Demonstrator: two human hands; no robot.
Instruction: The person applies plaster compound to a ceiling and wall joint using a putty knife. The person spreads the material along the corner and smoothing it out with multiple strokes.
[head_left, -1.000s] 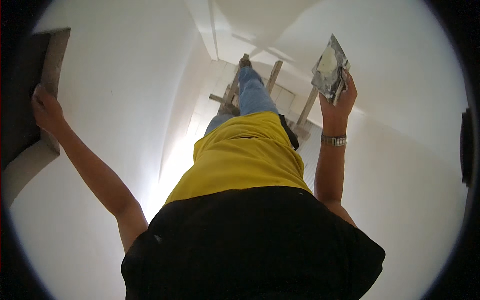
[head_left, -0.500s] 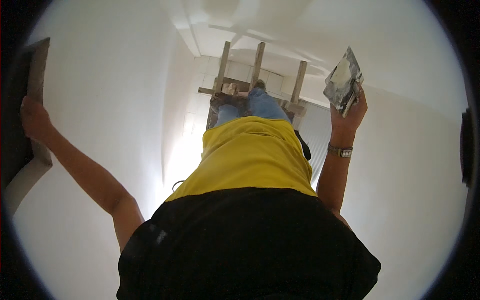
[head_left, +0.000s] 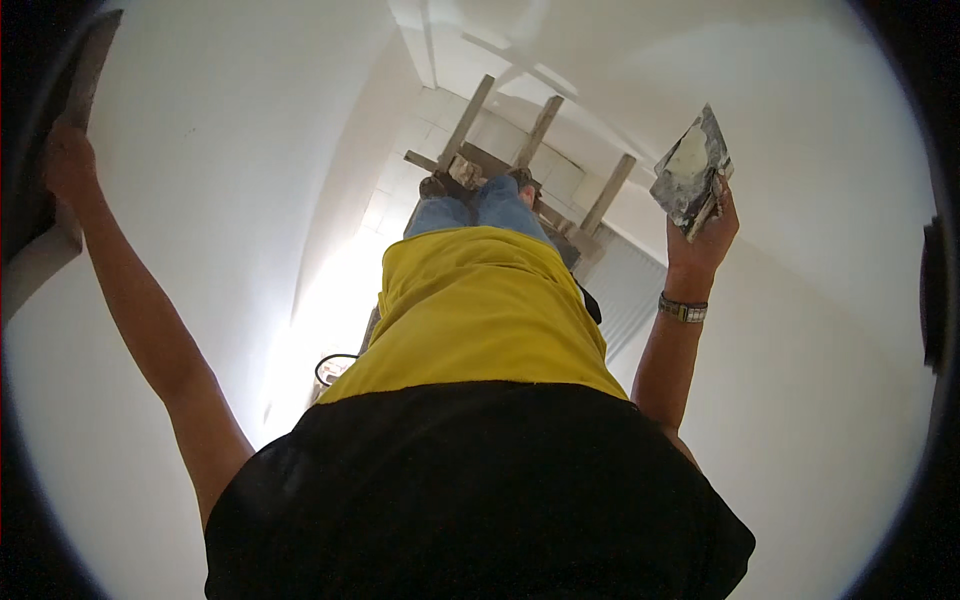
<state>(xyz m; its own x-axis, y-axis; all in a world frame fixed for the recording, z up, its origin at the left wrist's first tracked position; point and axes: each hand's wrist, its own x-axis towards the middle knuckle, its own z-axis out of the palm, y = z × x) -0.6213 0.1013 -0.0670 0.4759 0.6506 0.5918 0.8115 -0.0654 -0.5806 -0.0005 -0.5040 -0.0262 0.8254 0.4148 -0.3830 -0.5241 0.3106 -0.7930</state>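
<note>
On the right, my right hand (head_left: 708, 235) is closed around a putty knife (head_left: 692, 170), held up with its blade pointing away from me. Grey, plaster-smeared metal makes up the broad, angular blade, with a thick pale patch of filler on it. My fingers cover most of the handle. At the far left, my left hand (head_left: 72, 170) grips the brownish edge of a dark wall opening (head_left: 98, 65). Its fingertips reach into the shadow and are hard to make out.
I stand high on a wooden scaffold with upright posts (head_left: 468, 125); my feet are on its boards. White walls (head_left: 230, 130) rise on both sides. Far below lies a pale tiled floor (head_left: 410, 140), with a corrugated grey sheet (head_left: 630, 280) beside the scaffold and a black loop (head_left: 325, 368) at left.
My view has turned and tilted, so the scaffold now slants. The left hand, still at the opening's edge, appears higher; the putty knife stays in my right hand, its blade face more visible.
</note>
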